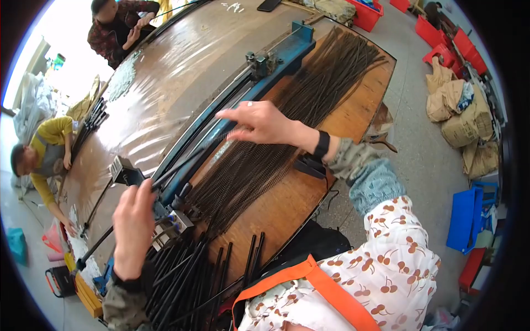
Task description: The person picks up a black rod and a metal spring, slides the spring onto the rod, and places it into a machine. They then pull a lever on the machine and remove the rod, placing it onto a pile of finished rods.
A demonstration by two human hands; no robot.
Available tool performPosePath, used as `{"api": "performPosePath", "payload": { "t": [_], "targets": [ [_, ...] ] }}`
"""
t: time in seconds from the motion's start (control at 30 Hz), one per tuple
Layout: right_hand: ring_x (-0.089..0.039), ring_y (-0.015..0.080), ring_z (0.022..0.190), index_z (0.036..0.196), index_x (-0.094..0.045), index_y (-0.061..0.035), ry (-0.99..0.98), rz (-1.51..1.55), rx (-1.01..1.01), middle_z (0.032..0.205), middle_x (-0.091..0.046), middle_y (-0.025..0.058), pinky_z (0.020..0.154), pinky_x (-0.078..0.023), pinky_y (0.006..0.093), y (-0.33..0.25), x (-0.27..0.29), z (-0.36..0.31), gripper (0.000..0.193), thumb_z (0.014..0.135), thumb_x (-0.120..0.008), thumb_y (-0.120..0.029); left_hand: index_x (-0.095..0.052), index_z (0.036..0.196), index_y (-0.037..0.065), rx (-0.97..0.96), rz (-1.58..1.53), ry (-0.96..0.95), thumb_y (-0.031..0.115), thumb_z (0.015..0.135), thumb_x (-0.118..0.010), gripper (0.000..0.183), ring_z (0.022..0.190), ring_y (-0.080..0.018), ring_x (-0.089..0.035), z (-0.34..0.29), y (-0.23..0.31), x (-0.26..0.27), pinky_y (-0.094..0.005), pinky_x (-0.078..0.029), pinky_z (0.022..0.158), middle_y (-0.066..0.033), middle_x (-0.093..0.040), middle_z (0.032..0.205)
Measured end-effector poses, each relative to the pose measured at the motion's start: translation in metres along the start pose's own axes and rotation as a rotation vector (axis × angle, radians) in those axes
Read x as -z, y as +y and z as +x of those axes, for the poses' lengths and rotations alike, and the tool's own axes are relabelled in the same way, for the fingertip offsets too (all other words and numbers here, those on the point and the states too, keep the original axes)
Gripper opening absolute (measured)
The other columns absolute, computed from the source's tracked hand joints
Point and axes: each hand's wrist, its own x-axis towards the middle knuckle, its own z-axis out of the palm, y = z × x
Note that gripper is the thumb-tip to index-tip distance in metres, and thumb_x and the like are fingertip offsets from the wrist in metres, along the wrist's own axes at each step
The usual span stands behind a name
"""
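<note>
Over the table [301,205], the left hand [132,222] grips a black rod [178,167] — the right hand's [266,122] grip is unclear; many coil springs [248,171] lie loose, apparently unused.

I am seeing solid blue running along the rail [288,57], dark brown colouring the springs [259,165] and black covering the rods [176,278]. The wooden tabletop [353,107] is showing orange-brown. Brown cherries are dotting the wearer's white smock [395,231]; its strap [337,292] is glowing orange. Mottled camouflage is patterning the undersleeve [353,157], and pale teal is tinting the knitted band [378,187].
</note>
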Motion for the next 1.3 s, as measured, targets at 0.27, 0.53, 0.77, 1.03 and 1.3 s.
{"api": "performPosePath", "payload": {
  "t": [0.27,0.53,0.77,1.03,1.3],
  "targets": [
    [-0.068,0.0272,0.067,0.108,-0.072,-0.0082,0.116,-0.191,0.546,0.077,-0.068,0.0133,0.060,-0.054,0.0358,0.061,0.042,0.093,0.030,0.081,-0.079,-0.019,-0.058,0.123,0.003,-0.141,0.000,0.198,0.002,0.089,-0.063,0.035,0.084,-0.0321,-0.062,0.100,0.007,-0.029,-0.0426,-0.052,0.070,-0.0137,-0.059,0.089],
    [-0.060,0.0230,0.077,0.146,-0.048,-0.0092,0.188,-0.021,0.283,0.080,-0.059,0.0090,0.073,-0.051,0.0353,0.009,-0.003,0.076,0.074,0.083,-0.078,-0.035,-0.060,0.126,0.005,-0.073,0.001,0.306,-0.001,0.088,-0.063,0.039,0.083,-0.0348,-0.063,0.103,-0.026,-0.034,-0.0435,-0.051,0.069,-0.0150,-0.063,0.090],
    [-0.061,0.0165,0.085,0.106,-0.076,-0.0068,-0.002,0.337,0.047,0.087,-0.068,0.0015,0.077,-0.050,0.0300,0.020,0.000,0.056,0.021,0.091,-0.073,-0.022,-0.062,0.131,0.009,0.080,0.061,0.312,0.000,0.092,-0.060,0.039,0.073,-0.0337,-0.056,0.028,-0.047,-0.002,-0.0429,-0.046,0.067,-0.0146,-0.056,0.083],
    [-0.059,0.0147,0.071,0.098,-0.076,-0.0108,0.092,0.429,0.329,0.079,-0.063,0.0024,0.064,-0.048,0.0291,-0.043,-0.055,0.070,0.019,0.082,-0.081,-0.019,-0.062,0.132,0.013,0.127,0.050,0.179,0.004,0.091,-0.064,0.042,0.074,-0.0313,-0.055,-0.011,-0.022,-0.005,-0.0430,-0.045,0.066,-0.0144,-0.049,0.081],
    [-0.052,0.0166,0.058,0.130,-0.066,-0.0145,0.160,0.011,0.631,0.068,-0.051,0.0009,0.052,-0.044,0.0337,-0.067,-0.079,0.079,0.049,0.082,-0.077,-0.019,-0.062,0.123,0.004,0.060,0.034,0.289,-0.003,0.086,-0.064,0.037,0.081,-0.0325,-0.058,-0.025,-0.022,-0.018,-0.0421,-0.048,0.070,-0.0139,-0.054,0.085]
  ]
}}
